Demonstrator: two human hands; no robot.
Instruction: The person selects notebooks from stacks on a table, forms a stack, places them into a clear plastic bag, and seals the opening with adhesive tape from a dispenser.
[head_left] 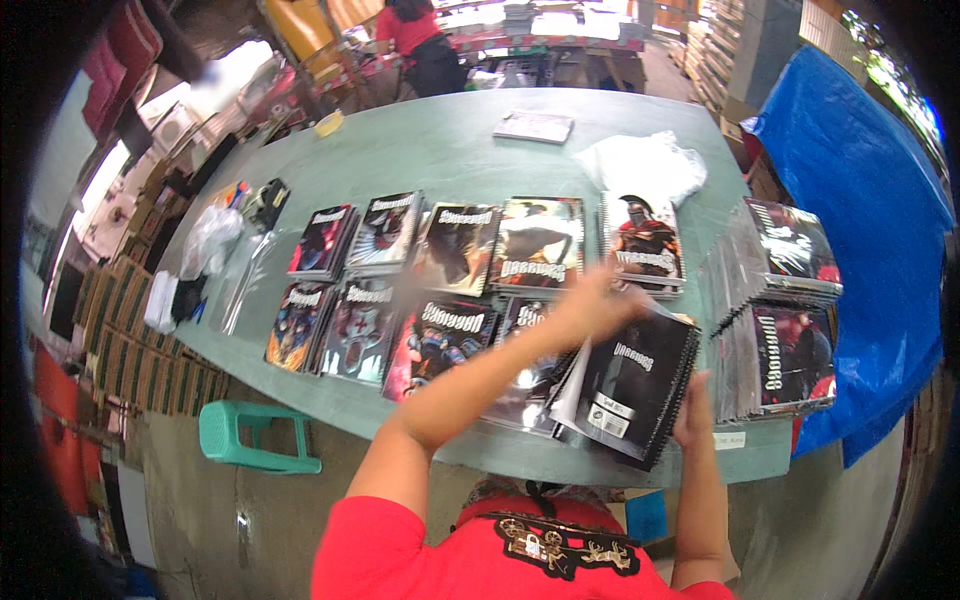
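A black spiral notebook point(640, 375), back cover up, stands slightly tilted at the table's near edge, with loose pages fanning out on its left side. My right hand point(693, 412) grips its coil edge from the right. Across the near rows reaches my left arm, and my left hand point(598, 308) is at the notebook's top edge; its fingers are smeared by motion. Just beyond lies a notebook with a red-caped warrior point(645, 245) on a stack. Several stacks of picture-covered notebooks point(440, 345) stand in two rows to the left, partly hidden by my forearm.
On the right stand tall notebook stacks point(792, 355) beside a blue tarp point(860, 240). White plastic point(645, 165) and a small pad point(533, 126) lie farther back. Plastic bags point(212, 240) rest at the left. A green stool point(260, 437) stands on the floor; a person point(415, 45) is beyond the table.
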